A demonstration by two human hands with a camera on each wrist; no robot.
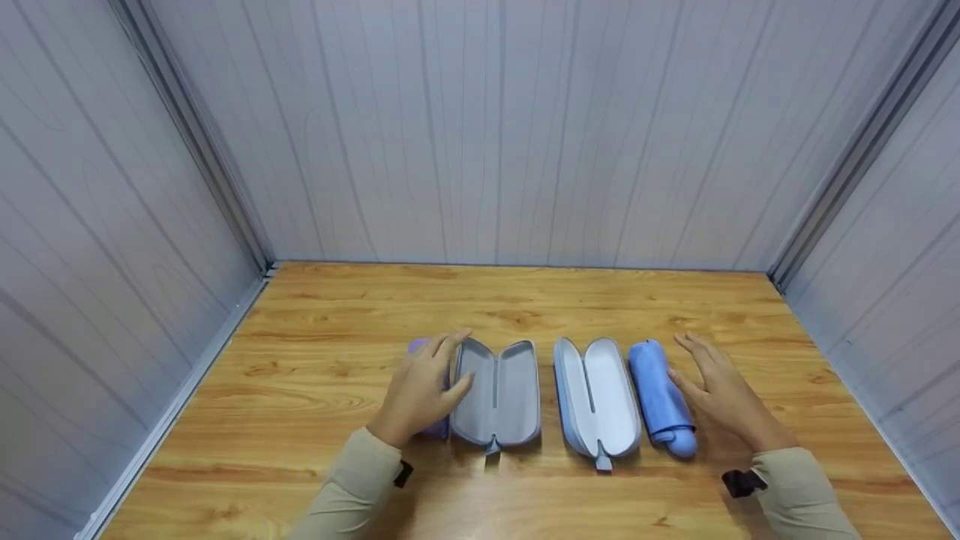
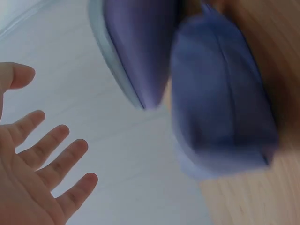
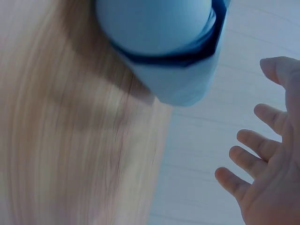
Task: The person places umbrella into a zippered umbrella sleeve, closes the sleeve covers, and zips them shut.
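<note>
Two zip cases lie spread apart on the table: one with a grey inside and one with a white inside. Beside the white one is a blue rolled bundle with a strap and a rounded end, looking like a folded umbrella. A purple fabric bundle lies left of the grey case, partly hidden by my left hand in the head view. That hand hovers over it, fingers spread, holding nothing. My right hand, fingers extended, is just right of the blue bundle and holds nothing.
The wood-grain table is bounded by pale panel walls at the back and both sides. Metal corner posts join the walls. A dark band sits at my right wrist.
</note>
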